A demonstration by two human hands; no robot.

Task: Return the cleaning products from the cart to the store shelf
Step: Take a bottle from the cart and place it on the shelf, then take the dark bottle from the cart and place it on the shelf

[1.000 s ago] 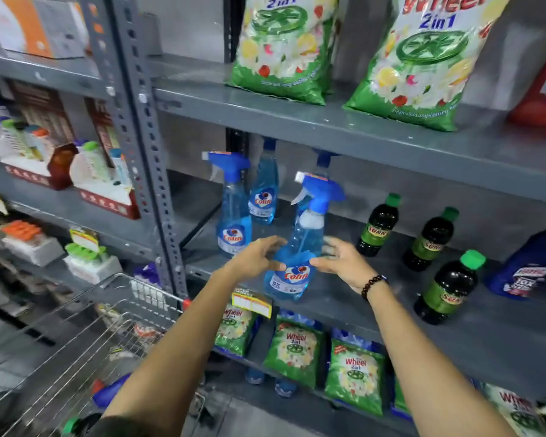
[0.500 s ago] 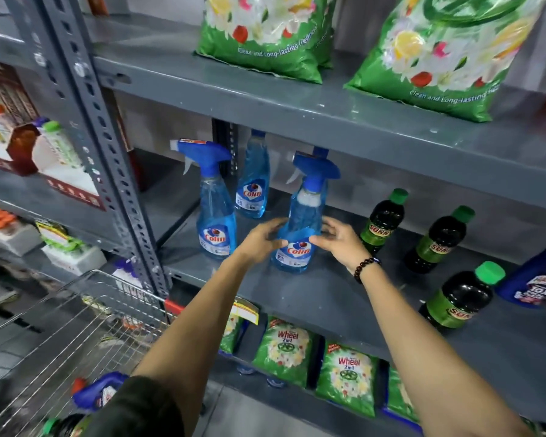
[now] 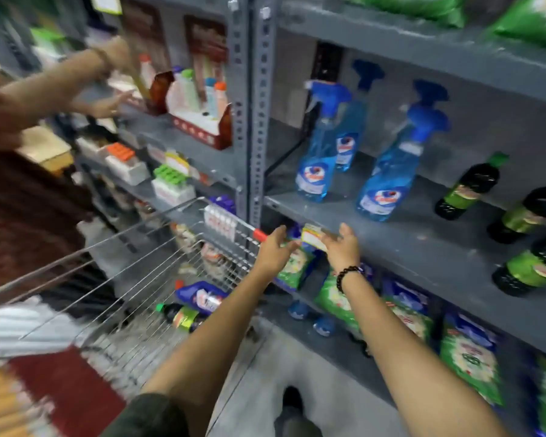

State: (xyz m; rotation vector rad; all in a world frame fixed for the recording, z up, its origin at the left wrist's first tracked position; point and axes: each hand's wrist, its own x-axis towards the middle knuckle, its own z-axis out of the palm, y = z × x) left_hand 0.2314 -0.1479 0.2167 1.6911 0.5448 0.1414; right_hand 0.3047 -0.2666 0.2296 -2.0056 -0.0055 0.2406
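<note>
Blue spray bottles (image 3: 386, 171) upright on the grey shelf (image 3: 423, 244), right of the upright post, beside dark green-capped bottles (image 3: 467, 187) further right. Both hands empty with fingers spread: left hand (image 3: 273, 249) and right hand (image 3: 344, 247) near the shelf's front edge. Still in the cart (image 3: 158, 263), low left: a blue bottle (image 3: 202, 296) and a dark bottle (image 3: 178, 315), lying down, apparently yet to shelve.

Four blue spray bottles (image 3: 315, 152), four dark green-capped bottles (image 3: 468, 187), two bottles in cart (image 3: 202, 298)

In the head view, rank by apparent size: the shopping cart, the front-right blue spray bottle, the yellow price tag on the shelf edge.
1. Shopping cart
2. Front-right blue spray bottle
3. Yellow price tag
The cart sits nearer the camera, but the gaps look clear anyway.
</note>
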